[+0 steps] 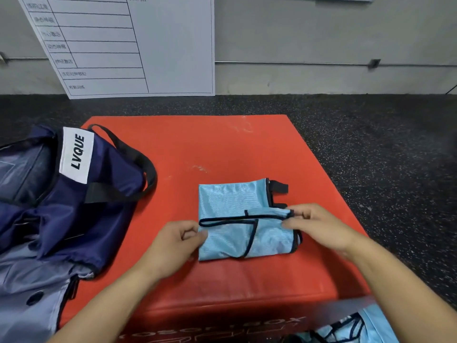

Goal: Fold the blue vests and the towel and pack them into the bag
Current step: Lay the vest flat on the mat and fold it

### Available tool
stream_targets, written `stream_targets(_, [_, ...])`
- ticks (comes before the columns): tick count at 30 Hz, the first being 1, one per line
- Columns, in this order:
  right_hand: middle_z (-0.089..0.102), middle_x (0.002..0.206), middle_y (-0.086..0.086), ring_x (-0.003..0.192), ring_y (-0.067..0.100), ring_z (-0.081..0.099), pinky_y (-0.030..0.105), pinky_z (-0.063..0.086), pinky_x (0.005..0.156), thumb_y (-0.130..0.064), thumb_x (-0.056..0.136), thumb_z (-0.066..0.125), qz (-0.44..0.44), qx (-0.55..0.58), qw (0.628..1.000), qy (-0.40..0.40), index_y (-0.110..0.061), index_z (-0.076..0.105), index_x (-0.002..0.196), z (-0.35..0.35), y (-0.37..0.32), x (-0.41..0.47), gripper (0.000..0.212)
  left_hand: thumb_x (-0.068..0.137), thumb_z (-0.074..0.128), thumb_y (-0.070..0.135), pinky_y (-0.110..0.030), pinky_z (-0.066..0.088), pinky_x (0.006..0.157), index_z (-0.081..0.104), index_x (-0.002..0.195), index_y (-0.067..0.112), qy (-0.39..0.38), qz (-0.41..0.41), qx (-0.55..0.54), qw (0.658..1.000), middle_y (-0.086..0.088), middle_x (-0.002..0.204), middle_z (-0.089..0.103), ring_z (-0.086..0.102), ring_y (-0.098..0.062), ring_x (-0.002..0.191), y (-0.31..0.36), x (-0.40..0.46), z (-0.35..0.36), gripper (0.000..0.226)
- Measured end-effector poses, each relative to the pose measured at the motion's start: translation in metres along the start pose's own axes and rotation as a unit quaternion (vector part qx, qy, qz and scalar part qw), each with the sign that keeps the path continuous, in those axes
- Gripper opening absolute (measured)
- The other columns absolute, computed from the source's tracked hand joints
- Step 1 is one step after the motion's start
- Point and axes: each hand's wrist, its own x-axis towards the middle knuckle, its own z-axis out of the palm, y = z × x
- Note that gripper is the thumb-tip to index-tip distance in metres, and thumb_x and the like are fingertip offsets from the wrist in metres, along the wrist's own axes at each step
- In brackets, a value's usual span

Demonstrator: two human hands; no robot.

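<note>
Second light-blue mesh vest (pixel 356 328), unfolded, at the near edge. Beyond it, the left hand (pixel 173 246) and right hand (pixel 319 229) flank the folded light-blue mesh vest with black trim (pixel 237 216) on the red padded surface (pixel 197 144). Each hand's fingers pinch one end of the upper fold, whose long axis runs left–right. The open navy fabric bag (pixel 74 194) lies to the left, nearer the left hand.

- Left hand (pixel 179 240): bare; no glove, ring or watch visible.
- Right hand (pixel 317 227): bare; no glove, ring or watch visible.
- Both forearms: uncovered to the near frame edge; no sleeve visible.
</note>
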Motion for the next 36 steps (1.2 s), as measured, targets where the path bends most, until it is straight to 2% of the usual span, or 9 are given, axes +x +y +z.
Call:
stream_targets(4, [0.072, 0.124, 0.004, 0.108, 0.013, 0.061, 0.033, 0.041, 0.09, -0.071, 0.092, 0.054, 0.083, 0.04, 0.995, 0.026, -0.055, 0.055, 0.135, -0.001, 0.011, 0.005, 0.047, 0.103, 0.058, 0.017, -0.024, 0.045, 0.049, 0.07, 0.097, 0.017, 0.047, -0.077, -0.03, 0.996, -0.002, 0.064, 0.065, 0.059, -0.011, 0.054, 0.0, 0.007, 0.007, 0.014])
stream_targets(9, [0.067, 0.135, -0.01, 0.132, 0.01, 0.055, 0.037, 0.035, 0.107, -0.041, 0.103, 0.046, 0.021, 0.07, 0.997, -0.023, -0.044, 0.057, 0.14, -0.011, 0.001, -0.01, 0.039, 0.104, 0.053, 0.019, -0.027, 0.04, 0.052, 0.063, 0.12, 0.024, 0.033, -0.022, -0.07, 0.997, -0.003, 0.069, 0.061, 0.056, -0.013, 0.058, 0.008, 0.004, 0.001, 0.02])
stream_targets(12, [0.067, 0.134, -0.013, 0.13, -0.001, 0.054, 0.014, 0.038, 0.106, -0.026, 0.093, 0.062, 0.018, 0.044, 0.994, -0.094, -0.026, 0.07, 0.129, -0.014, -0.01, -0.016, 0.037, 0.104, 0.053, 0.02, -0.024, 0.038, 0.058, 0.07, 0.118, 0.023, -0.029, 0.04, 0.003, 0.999, 0.006, 0.069, 0.054, 0.047, -0.008, 0.063, 0.007, 0.001, -0.001, 0.022])
stream_targets(15, [0.068, 0.13, -0.02, 0.131, -0.017, 0.042, 0.003, 0.026, 0.105, -0.032, 0.085, 0.073, 0.048, -0.051, 0.982, -0.174, -0.037, 0.078, 0.113, -0.018, -0.008, -0.017, 0.029, 0.104, 0.055, 0.019, -0.011, 0.044, 0.074, 0.075, 0.11, 0.019, -0.086, 0.046, 0.084, 0.992, 0.028, 0.082, 0.069, 0.061, 0.008, 0.077, 0.007, -0.001, 0.004, 0.021])
stream_targets(18, [0.057, 0.139, -0.026, 0.138, -0.023, 0.021, 0.013, 0.009, 0.114, -0.035, 0.087, 0.078, 0.058, -0.143, 0.968, -0.198, -0.047, 0.077, 0.111, -0.024, -0.001, -0.015, 0.026, 0.103, 0.057, 0.026, -0.024, 0.05, 0.093, 0.078, 0.105, 0.025, -0.093, 0.041, 0.133, 0.986, 0.018, 0.101, 0.075, 0.068, 0.0, 0.099, 0.006, 0.002, 0.005, 0.022])
stream_targets(22, [0.058, 0.12, -0.03, 0.124, -0.03, 0.036, -0.004, 0.02, 0.1, -0.019, 0.089, 0.079, 0.021, -0.174, 0.972, -0.153, -0.042, 0.08, 0.105, -0.021, 0.005, -0.012, 0.028, 0.1, 0.061, 0.035, -0.03, 0.046, 0.07, 0.078, 0.102, 0.036, -0.077, 0.051, 0.149, 0.985, -0.004, 0.087, 0.072, 0.055, -0.008, 0.072, 0.002, 0.008, 0.003, 0.017])
stream_targets(27, [0.06, 0.106, 0.008, 0.099, 0.026, 0.055, 0.041, 0.043, 0.096, -0.036, 0.082, 0.085, -0.026, -0.166, 0.982, -0.081, -0.042, 0.067, 0.122, -0.016, 0.006, -0.006, 0.045, 0.098, 0.065, 0.032, -0.025, 0.033, 0.057, 0.078, 0.1, 0.03, -0.063, 0.056, 0.148, 0.985, 0.014, 0.061, 0.052, 0.04, -0.003, 0.058, 0.002, 0.01, 0.007, 0.013])
stream_targets(31, [0.062, 0.105, -0.019, 0.101, 0.004, 0.058, 0.033, 0.043, 0.098, -0.048, 0.079, 0.084, -0.012, -0.205, 0.975, -0.084, -0.044, 0.068, 0.107, -0.007, 0.019, -0.002, 0.033, 0.097, 0.066, 0.034, -0.026, 0.033, 0.057, 0.077, 0.098, 0.032, -0.058, 0.06, 0.145, 0.986, 0.012, 0.061, 0.049, 0.039, -0.003, 0.058, -0.002, 0.009, 0.006, 0.012])
stream_targets(36, [0.056, 0.115, -0.021, 0.115, 0.003, 0.055, 0.021, 0.036, 0.103, -0.043, 0.079, 0.085, -0.074, -0.199, 0.977, 0.006, -0.044, 0.074, 0.088, -0.006, 0.017, 0.008, 0.014, 0.097, 0.066, 0.03, -0.023, 0.032, 0.057, 0.078, 0.097, 0.029, -0.052, 0.065, 0.146, 0.986, 0.015, 0.06, 0.048, 0.04, -0.004, 0.058, 0.001, 0.009, 0.007, 0.012])
